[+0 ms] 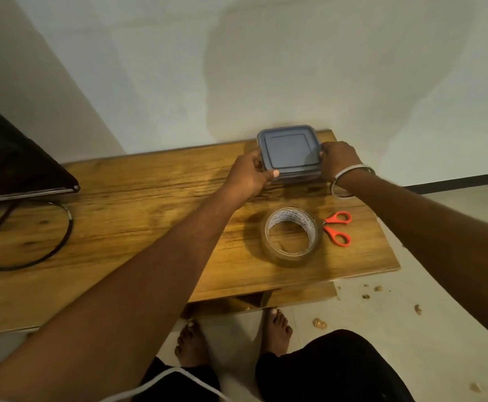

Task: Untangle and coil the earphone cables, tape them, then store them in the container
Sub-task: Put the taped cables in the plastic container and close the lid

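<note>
On table point(138, 216): one lidded container point(289, 149), gripped by left hand point(248, 177), right hand point(339, 163).

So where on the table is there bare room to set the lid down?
The widest bare patch is the middle of the table, between the black cable loop and the tape roll. The right end is crowded: both hands hold the container, with the tape and the scissors just in front of it.
</note>
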Demonstrator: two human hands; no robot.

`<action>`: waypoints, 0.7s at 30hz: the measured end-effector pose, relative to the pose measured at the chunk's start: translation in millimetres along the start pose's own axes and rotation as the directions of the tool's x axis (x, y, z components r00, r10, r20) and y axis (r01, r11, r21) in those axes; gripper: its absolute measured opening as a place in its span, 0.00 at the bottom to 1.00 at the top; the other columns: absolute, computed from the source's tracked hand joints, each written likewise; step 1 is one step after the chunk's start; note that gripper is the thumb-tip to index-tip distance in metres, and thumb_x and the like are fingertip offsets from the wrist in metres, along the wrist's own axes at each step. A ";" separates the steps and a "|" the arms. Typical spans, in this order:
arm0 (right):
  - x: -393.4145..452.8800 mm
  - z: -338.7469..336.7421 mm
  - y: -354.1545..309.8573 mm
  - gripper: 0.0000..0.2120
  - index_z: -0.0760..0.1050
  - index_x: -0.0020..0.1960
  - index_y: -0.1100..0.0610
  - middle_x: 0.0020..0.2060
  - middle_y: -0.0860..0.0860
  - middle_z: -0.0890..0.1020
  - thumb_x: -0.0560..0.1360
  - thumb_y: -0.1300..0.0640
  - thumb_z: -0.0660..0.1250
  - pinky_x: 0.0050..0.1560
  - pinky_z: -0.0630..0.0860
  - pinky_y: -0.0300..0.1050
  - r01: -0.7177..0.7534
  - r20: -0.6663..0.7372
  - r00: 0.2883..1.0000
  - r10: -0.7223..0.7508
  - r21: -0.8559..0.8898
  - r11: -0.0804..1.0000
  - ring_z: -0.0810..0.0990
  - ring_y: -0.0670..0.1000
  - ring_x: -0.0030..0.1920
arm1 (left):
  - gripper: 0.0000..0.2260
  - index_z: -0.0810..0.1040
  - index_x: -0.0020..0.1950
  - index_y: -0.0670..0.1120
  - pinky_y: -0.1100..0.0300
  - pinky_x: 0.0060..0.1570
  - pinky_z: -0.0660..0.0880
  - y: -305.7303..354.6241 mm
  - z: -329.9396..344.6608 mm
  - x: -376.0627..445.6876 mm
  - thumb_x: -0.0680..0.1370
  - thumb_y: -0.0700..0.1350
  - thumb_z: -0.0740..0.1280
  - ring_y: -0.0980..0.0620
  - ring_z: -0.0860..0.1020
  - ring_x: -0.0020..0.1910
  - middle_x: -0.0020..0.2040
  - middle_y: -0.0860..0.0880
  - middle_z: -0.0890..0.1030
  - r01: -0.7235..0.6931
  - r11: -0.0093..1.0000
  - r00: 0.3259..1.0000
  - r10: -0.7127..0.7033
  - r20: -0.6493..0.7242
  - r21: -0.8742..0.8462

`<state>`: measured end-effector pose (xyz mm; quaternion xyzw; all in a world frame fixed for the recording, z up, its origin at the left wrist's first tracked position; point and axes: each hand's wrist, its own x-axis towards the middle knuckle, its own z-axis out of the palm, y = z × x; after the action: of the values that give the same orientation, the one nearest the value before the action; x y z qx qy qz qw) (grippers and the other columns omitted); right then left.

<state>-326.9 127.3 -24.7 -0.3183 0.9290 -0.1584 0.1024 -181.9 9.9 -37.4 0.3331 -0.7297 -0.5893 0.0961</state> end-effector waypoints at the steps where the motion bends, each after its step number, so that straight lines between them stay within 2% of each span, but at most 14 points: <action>1: -0.1 0.1 1.6 0.14 0.73 0.62 0.67 0.60 0.66 0.76 0.78 0.63 0.59 0.59 0.72 0.51 -0.005 -0.007 1.000 0.005 0.005 1.000 0.75 0.64 0.60 | 0.29 0.65 0.75 0.44 0.46 0.55 0.79 1.9 1.2 -1.5 0.75 0.35 0.70 0.42 0.77 0.59 0.62 0.41 0.75 0.018 1.000 1.000 -0.018 0.000 -0.011; 3: -1.8 0.1 4.8 0.15 0.72 0.61 0.68 0.59 0.67 0.75 0.80 0.61 0.57 0.58 0.71 0.51 -0.016 -0.039 0.999 0.017 0.040 0.999 0.74 0.65 0.59 | 0.29 0.62 0.75 0.43 0.48 0.53 0.80 4.1 2.3 -5.6 0.76 0.36 0.69 0.42 0.77 0.61 0.67 0.40 0.72 0.059 0.998 0.998 -0.060 -0.020 -0.018; 6: -15.5 3.0 8.2 0.17 0.66 0.66 0.68 0.62 0.67 0.70 0.81 0.60 0.55 0.60 0.68 0.50 -0.039 -0.147 0.987 0.064 0.167 0.985 0.71 0.66 0.60 | 0.33 0.56 0.77 0.45 0.48 0.49 0.82 -0.7 -0.4 -14.3 0.77 0.45 0.70 0.42 0.78 0.60 0.71 0.42 0.69 0.186 0.982 0.979 -0.183 -0.085 0.029; 9: -41.6 14.9 16.5 0.17 0.65 0.66 0.66 0.62 0.65 0.68 0.78 0.63 0.59 0.61 0.68 0.52 0.037 -0.324 0.945 0.040 0.228 0.973 0.71 0.65 0.59 | 0.32 0.57 0.76 0.45 0.47 0.52 0.81 -3.1 -3.1 -32.6 0.78 0.53 0.67 0.43 0.80 0.55 0.66 0.42 0.73 0.318 0.940 0.946 -0.306 -0.105 0.123; 11: -61.1 22.2 22.1 0.15 0.67 0.62 0.65 0.59 0.63 0.69 0.76 0.65 0.61 0.58 0.70 0.50 0.094 -0.355 0.934 -0.023 0.184 0.978 0.71 0.62 0.57 | 0.28 0.61 0.74 0.43 0.48 0.52 0.81 -1.7 -5.0 -48.1 0.79 0.54 0.64 0.45 0.79 0.54 0.62 0.44 0.75 0.331 0.931 0.943 -0.323 -0.077 0.150; 14: -84.2 25.9 29.3 0.15 0.69 0.60 0.61 0.59 0.60 0.71 0.75 0.60 0.63 0.61 0.71 0.53 0.141 -0.192 0.974 -0.118 0.107 0.984 0.70 0.59 0.59 | 0.22 0.69 0.66 0.46 0.50 0.54 0.80 3.6 -5.8 -71.7 0.79 0.58 0.62 0.48 0.77 0.53 0.51 0.49 0.77 0.324 0.933 0.942 -0.334 0.037 0.155; 15: -90.8 25.4 30.8 0.16 0.70 0.61 0.59 0.60 0.59 0.71 0.74 0.58 0.64 0.63 0.70 0.55 0.161 -0.113 0.982 -0.153 0.062 0.985 0.70 0.59 0.61 | 0.23 0.69 0.67 0.46 0.50 0.53 0.80 6.2 -5.1 -79.4 0.78 0.59 0.63 0.48 0.77 0.53 0.52 0.49 0.77 0.331 0.929 0.935 -0.346 0.073 0.164; 18: -106.6 25.0 34.5 0.19 0.71 0.63 0.54 0.63 0.54 0.71 0.73 0.56 0.65 0.67 0.66 0.59 0.240 0.065 0.968 -0.240 0.017 0.971 0.68 0.57 0.65 | 0.34 0.62 0.75 0.46 0.57 0.39 0.81 12.6 -0.7 -95.3 0.76 0.61 0.66 0.45 0.79 0.56 0.68 0.43 0.73 0.352 0.913 0.917 -0.380 0.119 0.204; 19: -112.2 25.3 35.7 0.20 0.70 0.64 0.53 0.63 0.53 0.71 0.73 0.56 0.65 0.68 0.64 0.59 0.246 0.099 0.964 -0.247 0.015 0.969 0.67 0.56 0.66 | 0.35 0.60 0.76 0.45 0.59 0.36 0.80 13.5 1.9 -99.7 0.75 0.59 0.68 0.44 0.79 0.57 0.70 0.42 0.71 0.370 0.905 0.907 -0.400 0.127 0.211; 21: -120.1 29.4 39.2 0.20 0.69 0.65 0.52 0.63 0.52 0.70 0.74 0.55 0.64 0.69 0.61 0.57 0.255 0.125 0.960 -0.249 -0.031 0.967 0.66 0.56 0.66 | 0.31 0.62 0.73 0.42 0.58 0.37 0.81 12.9 7.6 -106.6 0.76 0.51 0.70 0.43 0.81 0.55 0.67 0.41 0.73 0.407 0.891 0.890 -0.436 0.135 0.200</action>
<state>-247.0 224.8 -55.4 -0.4451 0.8766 -0.1290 0.1295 -109.7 81.0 -0.8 0.4374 -0.6917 -0.5603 -0.1273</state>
